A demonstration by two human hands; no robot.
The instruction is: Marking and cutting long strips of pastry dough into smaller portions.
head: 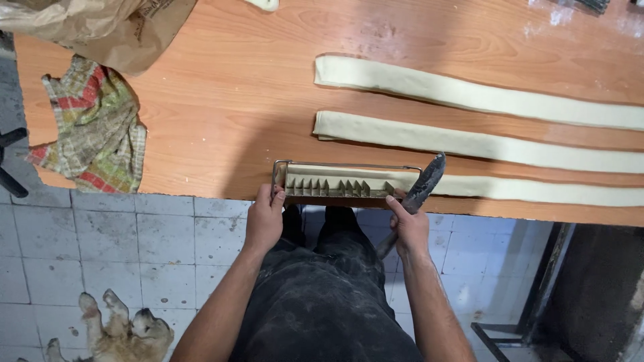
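Note:
A metal multi-blade dough cutter (335,183) sits pressed on the left end of the nearest dough strip (537,191) at the wooden table's front edge. My left hand (265,220) grips the cutter's left end. My right hand (407,224) presses the cutter's right end while holding a dark knife (422,188) whose blade points up and away over the strip. Two more long pale dough strips (469,142) (469,92) lie parallel farther back on the table.
A checked cloth (94,127) hangs over the table's left front corner, with a crumpled brown paper bag (100,27) behind it. The wooden table (221,100) ends at my waist. A dog (121,332) lies on the tiled floor at lower left. A dark metal frame (523,295) stands at right.

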